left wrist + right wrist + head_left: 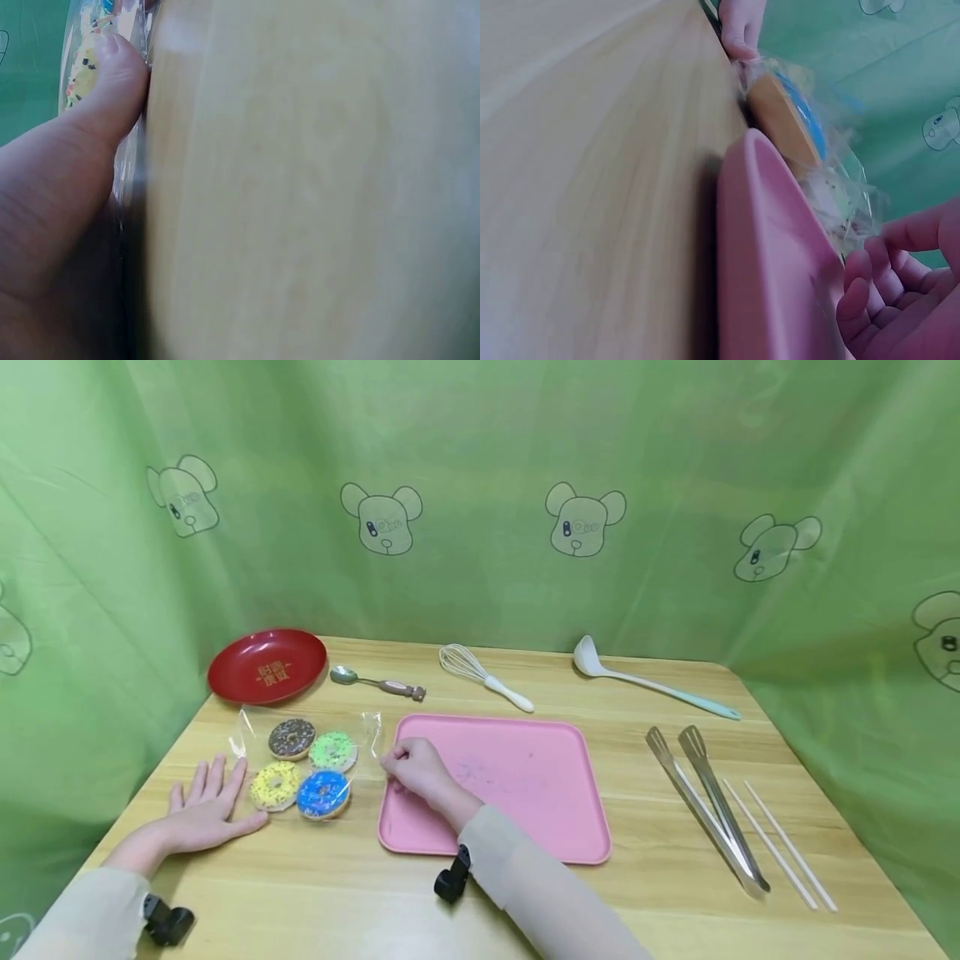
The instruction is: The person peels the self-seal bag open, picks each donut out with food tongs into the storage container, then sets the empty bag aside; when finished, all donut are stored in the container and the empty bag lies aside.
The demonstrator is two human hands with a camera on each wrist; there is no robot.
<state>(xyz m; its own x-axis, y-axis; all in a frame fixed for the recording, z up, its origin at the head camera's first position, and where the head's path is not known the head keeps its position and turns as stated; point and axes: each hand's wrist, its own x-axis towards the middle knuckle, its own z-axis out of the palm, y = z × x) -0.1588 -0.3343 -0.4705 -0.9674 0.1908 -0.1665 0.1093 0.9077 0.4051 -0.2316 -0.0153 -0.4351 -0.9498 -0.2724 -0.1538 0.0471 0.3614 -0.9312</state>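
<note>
A clear plastic bag [367, 731] lies on the wooden table and holds several toy donuts: chocolate [292, 738], green [333, 750], yellow [275, 785] and blue [323, 793]. My left hand [202, 806] lies flat on the table to the left of the bag with its fingers spread. Its thumb [105, 82] touches the bag beside the yellow donut [84, 71]. My right hand [412, 768] rests on the left edge of a pink tray [525, 785]. Its curled fingers [870, 292] pinch the bag's right edge. In the right wrist view the blue donut [795, 120] sits just past the tray's rim [765, 247].
A red plate [267, 665], a spoon [375, 682], a whisk [483, 675] and a ladle [648, 681] lie along the back of the table. Metal tongs [708, 806] and a pair of chopsticks [783, 843] lie at the right. A green curtain surrounds the table.
</note>
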